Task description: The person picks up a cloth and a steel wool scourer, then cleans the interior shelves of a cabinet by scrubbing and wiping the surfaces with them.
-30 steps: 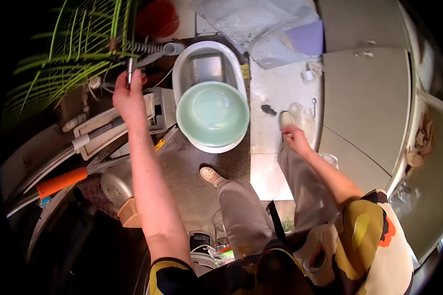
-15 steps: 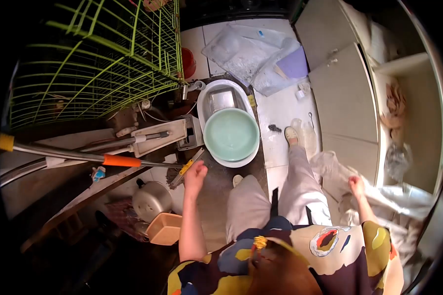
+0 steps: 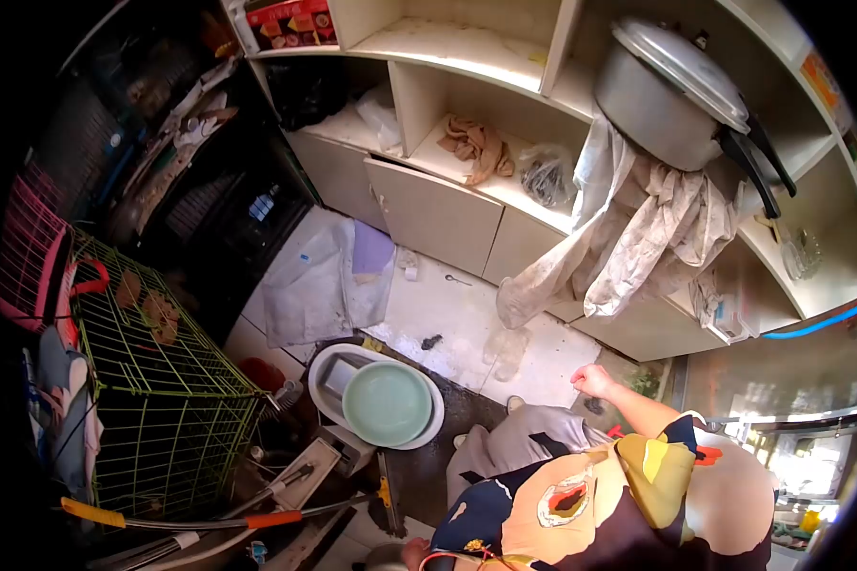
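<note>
Lettering [image 3: 290, 17] on red box [image 3: 291, 27] unreadable; right hand [image 3: 593, 381] curled.

A short-sleeved top [image 3: 605, 504] patterned in navy, peach, mustard and dark purple, marked by a white-edged red motif [image 3: 566, 501], is worn with pale grey trousers [image 3: 505, 445] and light-coloured shoes [image 3: 515, 403].

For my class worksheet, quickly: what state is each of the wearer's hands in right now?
Left hand: partly visible at the bottom edge; open or closed cannot be told.
Right hand: loosely closed, nothing seen in it.
</note>
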Demonstrator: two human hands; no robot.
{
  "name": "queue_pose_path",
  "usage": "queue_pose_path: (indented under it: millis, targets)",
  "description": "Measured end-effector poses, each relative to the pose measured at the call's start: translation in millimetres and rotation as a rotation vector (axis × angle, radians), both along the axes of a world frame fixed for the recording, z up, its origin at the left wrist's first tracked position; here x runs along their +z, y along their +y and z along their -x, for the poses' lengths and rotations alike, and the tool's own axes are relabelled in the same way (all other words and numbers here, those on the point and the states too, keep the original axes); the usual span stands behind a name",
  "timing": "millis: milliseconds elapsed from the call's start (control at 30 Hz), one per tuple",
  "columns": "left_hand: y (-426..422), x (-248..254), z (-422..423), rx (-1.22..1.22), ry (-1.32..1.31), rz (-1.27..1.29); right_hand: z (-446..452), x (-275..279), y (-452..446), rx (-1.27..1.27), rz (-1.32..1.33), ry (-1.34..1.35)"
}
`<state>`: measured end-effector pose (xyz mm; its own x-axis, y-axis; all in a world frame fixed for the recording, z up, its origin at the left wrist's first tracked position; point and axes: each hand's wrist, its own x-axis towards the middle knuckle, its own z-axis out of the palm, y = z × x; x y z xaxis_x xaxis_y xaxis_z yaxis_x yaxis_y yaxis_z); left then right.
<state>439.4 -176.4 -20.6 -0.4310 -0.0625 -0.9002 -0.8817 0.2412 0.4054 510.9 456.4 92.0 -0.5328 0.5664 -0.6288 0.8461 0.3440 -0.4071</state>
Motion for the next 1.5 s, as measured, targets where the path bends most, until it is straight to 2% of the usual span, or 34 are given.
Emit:
queue_pose_path:
  millis: [100, 167, 233, 300, 367, 433, 533, 667, 833, 967, 1033, 1067, 1133, 1167, 1200, 1233, 1300, 1367, 1433, 1500]
  targets:
    - [27.0, 16.1, 15.1, -0.023, -0.010, 0.012, -33.3, -14.5, 16.0, -0.142, 0.117, 0.136]
    - [49.2, 30.2, 26.0, -0.037, -0.004, 0.020, -71.1, -22.3, 21.8, -0.345, 0.301, 0.221]
    - [73.7, 40.1, 38.9, -0.040, 0.013, 0.024, -104.5, -24.3, 29.3, -0.411, 0.346, 0.228]
    - [97.6, 58.3, 54.4, -0.042, 0.035, 0.041, -142.3, -26.5, 34.3, -0.527, 0.416, 0.187]
    - [117.8, 71.5, 60.9, -0.025, 0.045, 0.048, -175.2, -25.8, 41.4, -0.488, 0.326, -0.007]
    - [124.1, 57.3, 60.2, 0.054, 0.046, 0.005, -200.8, -29.5, 50.4, -0.498, 0.304, -0.110]
    - [145.6, 69.4, 51.3, 0.026, 0.101, 0.001, -212.2, -20.6, 61.4, -0.562, 0.271, -0.170]
    - [140.7, 52.5, 37.0, -0.069, -0.010, -0.037, -185.5, -16.0, 70.6, -0.692, 0.256, -0.076]
    - [135.1, 32.3, 54.2, -0.019, -0.013, -0.033, -134.8, -28.7, 70.4, -0.634, 0.287, 0.059]
    - [118.0, 11.6, 84.8, 0.049, 0.044, -0.042, -73.9, -29.0, 74.2, -0.313, 0.225, 0.156]
    - [107.1, 24.8, 96.0, 0.024, 0.139, -0.093, -40.7, -4.0, 70.7, -0.282, 0.158, 0.248]
    - [105.4, 29.0, 108.6, 0.050, 0.112, -0.083, -28.6, -10.7, 74.0, -0.206, 0.090, 0.331]
    - [95.8, 17.3, 129.9, 0.095, 0.110, -0.108, 7.1, 12.5, 74.0, -0.261, 0.139, 0.408]
    - [84.7, 13.5, 134.0, 0.113, 0.125, -0.142, 21.1, 22.6, 73.5, -0.214, 0.076, 0.433]
    - [123.3, 101.4, 152.1, 0.154, 0.068, -0.121, 31.5, 27.9, 75.3, -0.190, 0.107, 0.460]
    - [115.6, 96.5, 151.0, 0.191, 0.127, -0.236, 49.1, 58.2, 67.0, -0.168, 0.054, 0.414]
    - [85.7, 51.8, 146.2, 0.179, 0.147, -0.237, 67.5, 59.4, 69.8, -0.153, 0.032, 0.330]
    - [85.7, 40.1, 159.3, 0.069, 0.092, -0.180, 79.0, 61.6, 71.6, 0.045, -0.112, 0.303]
    - [94.2, 37.3, 183.5, -0.070, 0.022, -0.134, 74.9, 31.0, 73.8, -0.008, -0.094, 0.304]
    - [101.8, 35.6, 205.6, -0.183, -0.015, -0.110, 63.6, 35.3, 60.6, -0.116, -0.076, 0.286]
